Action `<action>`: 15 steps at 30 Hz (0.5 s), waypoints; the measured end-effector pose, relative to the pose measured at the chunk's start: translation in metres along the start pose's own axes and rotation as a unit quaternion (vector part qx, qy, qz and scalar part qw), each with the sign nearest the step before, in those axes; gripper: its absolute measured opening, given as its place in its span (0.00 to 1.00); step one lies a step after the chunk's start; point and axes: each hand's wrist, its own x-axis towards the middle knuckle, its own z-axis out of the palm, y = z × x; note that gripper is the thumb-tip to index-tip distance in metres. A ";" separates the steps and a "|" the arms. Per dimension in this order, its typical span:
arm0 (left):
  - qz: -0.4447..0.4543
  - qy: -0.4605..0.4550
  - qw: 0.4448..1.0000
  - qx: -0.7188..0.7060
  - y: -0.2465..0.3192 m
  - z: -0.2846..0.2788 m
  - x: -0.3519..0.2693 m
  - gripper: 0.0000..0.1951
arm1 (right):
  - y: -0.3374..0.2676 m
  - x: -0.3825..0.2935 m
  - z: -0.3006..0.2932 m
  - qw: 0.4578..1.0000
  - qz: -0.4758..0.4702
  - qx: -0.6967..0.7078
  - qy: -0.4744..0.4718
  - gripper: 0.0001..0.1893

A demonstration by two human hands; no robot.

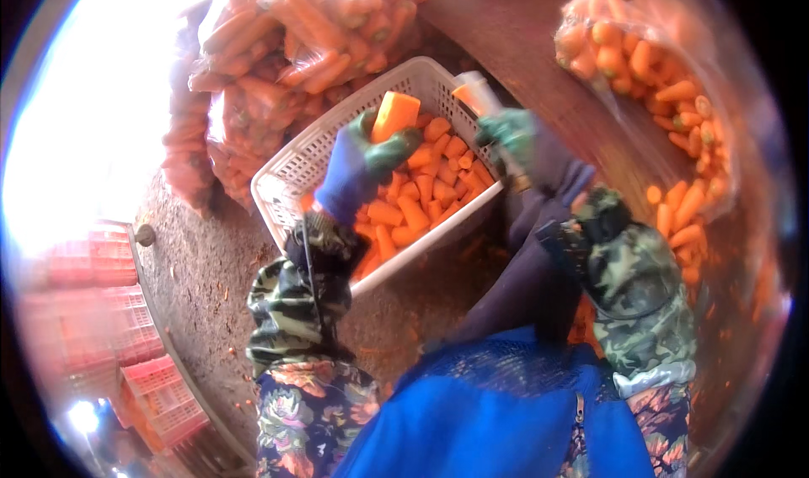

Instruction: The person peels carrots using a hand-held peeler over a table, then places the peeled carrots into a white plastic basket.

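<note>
My left hand, in a blue and green glove, holds a thick cut carrot piece over a white plastic basket. My right hand, in a green-coated glove, is closed on a blurred, pale tool at the basket's right rim; its exact kind cannot be told. A strip of orange carrot shows against the tool. Cut carrot chunks lie heaped in the basket below my left hand.
Clear plastic bags of whole carrots are piled behind the basket. An open bag of carrots spills along the right side. Red plastic crates stand at the lower left. Carrot scraps dot the floor.
</note>
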 end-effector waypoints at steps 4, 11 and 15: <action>0.078 0.123 0.982 0.121 0.020 -0.022 -0.020 0.37 | -0.022 -0.055 -0.026 0.989 -0.049 0.121 0.074 0.13; 0.067 0.092 0.987 0.117 -0.001 0.005 0.002 0.23 | 0.011 -0.227 -0.091 0.955 -0.019 0.093 0.279 0.15; 0.085 -0.065 0.989 0.102 -0.015 0.080 0.005 0.19 | 0.057 -0.309 -0.103 0.918 -0.013 0.067 0.390 0.15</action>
